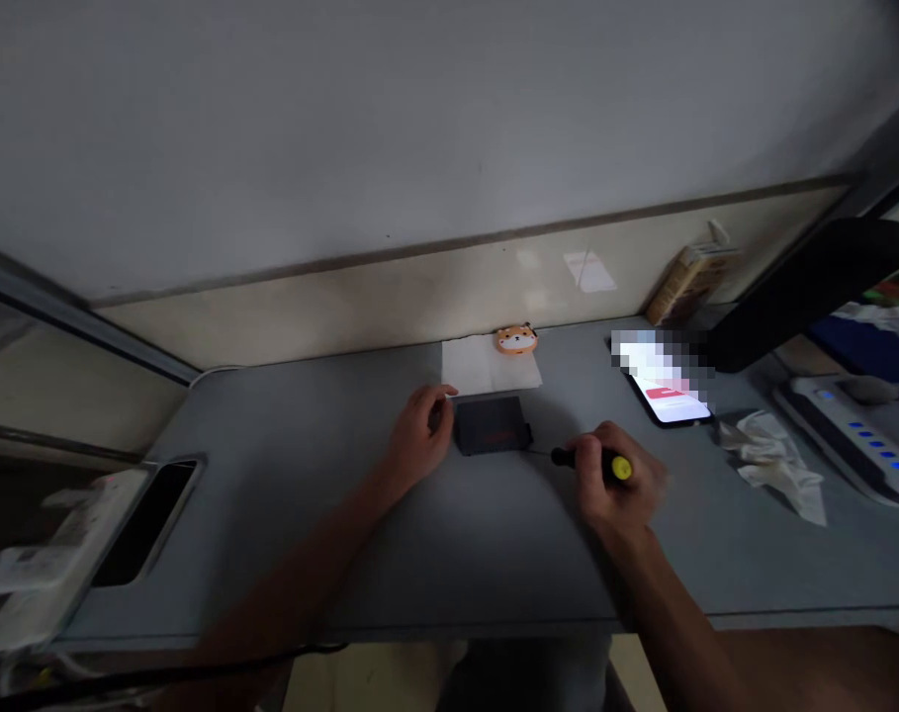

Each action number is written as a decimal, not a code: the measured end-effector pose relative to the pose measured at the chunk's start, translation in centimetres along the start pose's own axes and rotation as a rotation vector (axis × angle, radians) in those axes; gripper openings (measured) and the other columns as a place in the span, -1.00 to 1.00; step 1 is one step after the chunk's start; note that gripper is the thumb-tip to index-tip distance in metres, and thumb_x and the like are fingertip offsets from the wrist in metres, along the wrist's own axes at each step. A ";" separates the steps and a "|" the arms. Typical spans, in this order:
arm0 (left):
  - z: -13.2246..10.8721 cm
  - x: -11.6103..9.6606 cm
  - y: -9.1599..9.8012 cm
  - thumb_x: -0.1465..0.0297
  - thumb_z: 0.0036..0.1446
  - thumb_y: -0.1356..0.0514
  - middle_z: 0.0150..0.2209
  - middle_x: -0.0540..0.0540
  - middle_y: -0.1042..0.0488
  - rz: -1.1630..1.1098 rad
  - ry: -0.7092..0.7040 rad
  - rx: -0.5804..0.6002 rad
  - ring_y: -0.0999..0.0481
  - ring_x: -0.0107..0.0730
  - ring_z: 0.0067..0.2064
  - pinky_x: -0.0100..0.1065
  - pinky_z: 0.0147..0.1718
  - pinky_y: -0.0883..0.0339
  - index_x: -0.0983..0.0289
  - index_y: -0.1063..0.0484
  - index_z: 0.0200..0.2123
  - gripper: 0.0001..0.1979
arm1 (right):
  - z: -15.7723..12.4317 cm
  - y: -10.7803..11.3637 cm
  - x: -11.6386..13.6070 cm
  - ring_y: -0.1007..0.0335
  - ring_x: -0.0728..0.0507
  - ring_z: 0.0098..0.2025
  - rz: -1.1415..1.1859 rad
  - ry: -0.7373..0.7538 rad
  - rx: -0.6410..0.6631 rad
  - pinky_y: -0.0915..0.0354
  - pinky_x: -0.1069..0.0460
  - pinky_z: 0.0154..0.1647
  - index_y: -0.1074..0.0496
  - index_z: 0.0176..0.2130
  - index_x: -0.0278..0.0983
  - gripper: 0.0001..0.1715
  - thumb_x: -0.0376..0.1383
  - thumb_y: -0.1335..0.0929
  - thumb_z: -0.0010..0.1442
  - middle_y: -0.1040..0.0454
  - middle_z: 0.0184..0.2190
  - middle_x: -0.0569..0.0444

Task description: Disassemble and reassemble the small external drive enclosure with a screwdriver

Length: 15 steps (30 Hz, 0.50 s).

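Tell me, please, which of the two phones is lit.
The phone just beyond the right hand holding the screwdriver; the other phone, at far left, has a dark screen.

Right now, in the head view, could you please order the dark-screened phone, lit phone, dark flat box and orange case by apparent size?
1. Dark-screened phone and lit phone: too alike to rank
2. Dark flat box
3. Orange case

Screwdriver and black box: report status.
Right hand grips screwdriver, aimed at black box. Left hand at box's left edge. White paper behind box, seemingly not obstructing.
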<state>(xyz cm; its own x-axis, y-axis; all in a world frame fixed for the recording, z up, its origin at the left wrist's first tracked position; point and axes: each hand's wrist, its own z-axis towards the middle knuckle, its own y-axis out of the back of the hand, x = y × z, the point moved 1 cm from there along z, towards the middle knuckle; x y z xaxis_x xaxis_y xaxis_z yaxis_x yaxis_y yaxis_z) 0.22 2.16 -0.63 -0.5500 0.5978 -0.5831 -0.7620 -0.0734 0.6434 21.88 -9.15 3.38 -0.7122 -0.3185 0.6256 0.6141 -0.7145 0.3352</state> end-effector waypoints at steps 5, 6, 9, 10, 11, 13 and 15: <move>-0.3 -0.4 0.0 0.50 0.25 -0.08 -0.37 -0.01 -0.50 -0.013 0.036 0.030 -0.49 -0.43 -0.36 -0.41 -0.26 -0.41 0.21 -0.46 -0.12 -0.80 | -0.5 -0.1 -0.2 -0.25 0.01 -0.63 0.108 -0.049 -0.052 -0.13 0.06 -0.58 -0.38 -0.53 -0.20 -0.65 -0.35 -0.30 0.29 -0.37 -0.66 0.18; -0.4 -0.5 0.0 0.51 0.25 -0.08 -0.38 -0.02 -0.50 -0.014 0.030 0.040 -0.49 -0.44 -0.37 -0.42 -0.28 -0.40 0.21 -0.46 -0.12 -0.79 | -0.5 -0.2 -0.2 -0.26 0.01 -0.63 0.135 -0.063 -0.049 -0.14 0.06 -0.57 -0.39 -0.53 -0.20 -0.64 -0.35 -0.29 0.30 -0.37 -0.66 0.19; -0.6 -0.7 0.2 0.52 0.22 -0.08 -0.41 -0.03 -0.48 -0.020 -0.023 0.075 -0.47 -0.45 -0.40 -0.43 -0.32 -0.38 0.20 -0.46 -0.14 -0.78 | -0.5 -0.8 0.2 -0.31 0.00 -0.61 0.214 -0.112 0.048 -0.18 0.06 -0.56 -0.42 -0.53 -0.19 -0.65 -0.32 -0.31 0.30 -0.41 -0.64 0.18; -0.6 -0.8 0.3 0.53 0.21 -0.08 -0.40 -0.03 -0.48 -0.022 -0.051 0.088 -0.47 -0.44 -0.39 -0.42 -0.31 -0.38 0.20 -0.46 -0.16 -0.78 | -0.5 -1.0 0.4 -0.33 -0.01 -0.60 0.240 -0.130 0.098 -0.20 0.06 -0.55 -0.44 -0.52 -0.19 -0.66 -0.30 -0.32 0.29 -0.44 -0.63 0.17; -0.6 -0.9 0.3 0.54 0.21 -0.07 -0.40 -0.02 -0.49 -0.022 -0.083 0.105 -0.48 -0.44 -0.38 -0.41 -0.30 -0.39 0.20 -0.46 -0.17 -0.78 | -0.4 -1.3 0.7 -0.36 -0.03 -0.58 0.266 -0.151 0.148 -0.23 0.05 -0.53 -0.45 -0.51 -0.19 -0.67 -0.28 -0.33 0.29 -0.47 -0.61 0.16; -0.6 -1.1 0.3 0.54 0.22 -0.06 -0.36 0.01 -0.51 -0.023 -0.143 0.143 -0.50 -0.41 -0.35 -0.39 -0.27 -0.41 0.20 -0.46 -0.20 -0.78 | -0.4 -1.7 1.1 -0.43 -0.06 -0.52 0.312 -0.179 0.234 -0.29 0.03 -0.47 -0.48 -0.49 -0.18 -0.71 -0.24 -0.35 0.28 -0.52 -0.57 0.13; -0.6 -1.2 0.3 0.54 0.24 -0.05 -0.32 0.04 -0.54 -0.021 -0.190 0.175 -0.53 -0.38 -0.30 -0.35 -0.22 -0.44 0.20 -0.46 -0.20 -0.78 | -0.4 -2.1 1.5 -0.47 -0.09 -0.47 0.341 -0.189 0.298 -0.34 0.02 -0.42 -0.50 -0.46 -0.18 -0.74 -0.20 -0.37 0.26 -0.55 -0.53 0.10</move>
<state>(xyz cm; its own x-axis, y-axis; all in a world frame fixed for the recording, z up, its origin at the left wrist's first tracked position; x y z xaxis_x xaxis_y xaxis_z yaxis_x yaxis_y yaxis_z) 0.47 0.90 -0.06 -0.4475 0.7384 -0.5045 -0.6929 0.0704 0.7176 19.42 -8.35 3.32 -0.3965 -0.3650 0.8423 0.8916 -0.3715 0.2587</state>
